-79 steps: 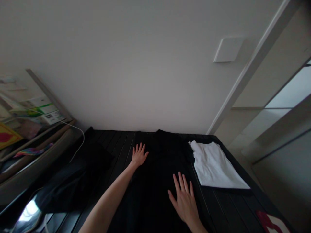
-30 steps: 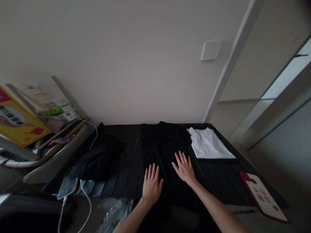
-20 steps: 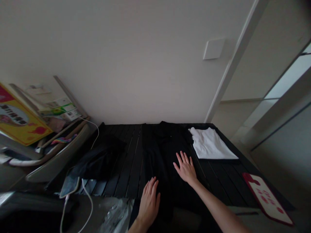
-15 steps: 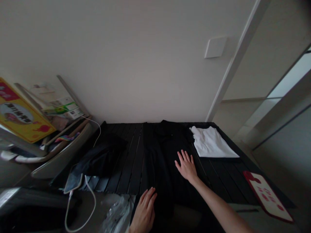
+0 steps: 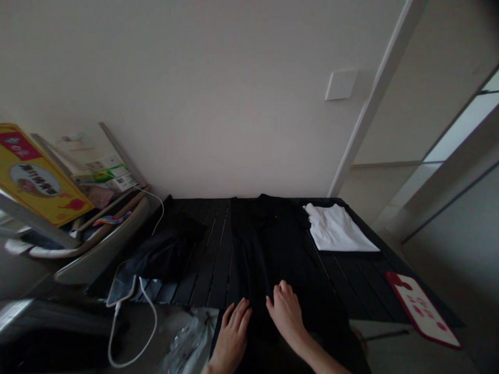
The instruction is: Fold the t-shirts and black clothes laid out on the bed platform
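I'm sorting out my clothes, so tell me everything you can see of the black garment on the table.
The black garment lies spread out lengthwise on the dark slatted table, its collared top at the far end, with one tiny pale button-like dot below the collar. The cloth looks matte, with faint lengthwise lines, though dim light hides the detail. Its near end runs past the table's edge and out of view. The left hand and right hand rest on that end.

On my feed, the person's left hand (image 5: 233, 340) and right hand (image 5: 286, 313) run off the bottom edge, arms cut short. The black garment (image 5: 268, 249) is cut off there too, and its folds blur into the slatted black table (image 5: 208, 259). The print on the red-and-white sign (image 5: 421, 310) is too small to read.
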Tool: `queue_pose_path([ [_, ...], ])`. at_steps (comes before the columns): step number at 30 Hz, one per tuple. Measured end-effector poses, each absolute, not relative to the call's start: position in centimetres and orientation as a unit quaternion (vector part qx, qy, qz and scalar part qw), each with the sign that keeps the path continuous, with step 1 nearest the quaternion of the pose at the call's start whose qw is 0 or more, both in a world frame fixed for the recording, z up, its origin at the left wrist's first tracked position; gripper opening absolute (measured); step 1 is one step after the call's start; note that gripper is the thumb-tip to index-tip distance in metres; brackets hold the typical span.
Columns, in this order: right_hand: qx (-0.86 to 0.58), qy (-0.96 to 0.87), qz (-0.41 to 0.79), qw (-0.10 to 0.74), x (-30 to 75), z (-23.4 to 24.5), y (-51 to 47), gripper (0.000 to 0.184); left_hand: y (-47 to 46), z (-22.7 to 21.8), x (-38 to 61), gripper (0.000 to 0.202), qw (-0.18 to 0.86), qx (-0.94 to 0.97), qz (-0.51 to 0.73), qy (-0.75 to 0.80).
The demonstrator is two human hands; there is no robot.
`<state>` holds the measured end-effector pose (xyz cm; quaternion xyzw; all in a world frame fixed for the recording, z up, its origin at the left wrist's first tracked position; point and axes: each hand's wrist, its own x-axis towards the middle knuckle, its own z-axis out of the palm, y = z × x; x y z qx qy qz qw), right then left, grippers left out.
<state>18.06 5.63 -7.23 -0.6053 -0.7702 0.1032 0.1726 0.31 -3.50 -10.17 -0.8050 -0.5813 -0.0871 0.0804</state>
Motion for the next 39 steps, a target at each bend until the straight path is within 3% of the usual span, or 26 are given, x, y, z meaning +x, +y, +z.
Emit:
queue_pose_path([
  [6, -0.526, -0.627, 0.464, 0.339, 18.1, -4.9, 4.9, 0.010, -3.9, -9.1, 1.0, 0.072, 0.028, -0.796, -0.130, -0.590],
  [11, -0.503, -0.438, 0.676, 0.314, 17.0, -2.8, 3.3, 0.039, -4.4, -9.1, 2.3, 0.077, -0.008, -0.751, -0.192, -0.631],
  [18, -0.404, -0.351, 0.783, 0.318, 16.8, 3.8, 2.6, 0.043, -6.0, -9.1, 2.5, 0.069, -0.070, -0.632, -0.283, -0.718],
  [23, -0.426, -0.473, 0.698, 0.330, 18.0, 4.2, 2.5, 0.049, -7.7, -7.5, 1.5, 0.036, -0.054, -0.642, -0.278, -0.712],
  [26, -0.501, -0.603, 0.549, 0.288, 19.9, 1.6, 1.7, 0.059, -8.6, -6.6, 0.6, 0.043, -0.020, -0.711, -0.237, -0.662],
  [29, -0.552, -0.712, 0.404, 0.157, 21.9, -0.7, 0.7, 0.067, -9.0, -5.7, 0.3, 0.049, -0.031, -0.773, -0.171, -0.610],
  [33, -0.565, -0.790, 0.238, 0.018, 23.0, -0.9, 1.1, 0.051, -8.2, -3.6, 1.6, 0.034, -0.041, -0.773, -0.127, -0.620],
  [39, -0.553, -0.818, 0.152, 0.034, 22.4, 1.1, 5.9, 0.039, -1.7, -0.6, 3.4, 0.035, 0.002, -0.754, -0.194, -0.627],
])
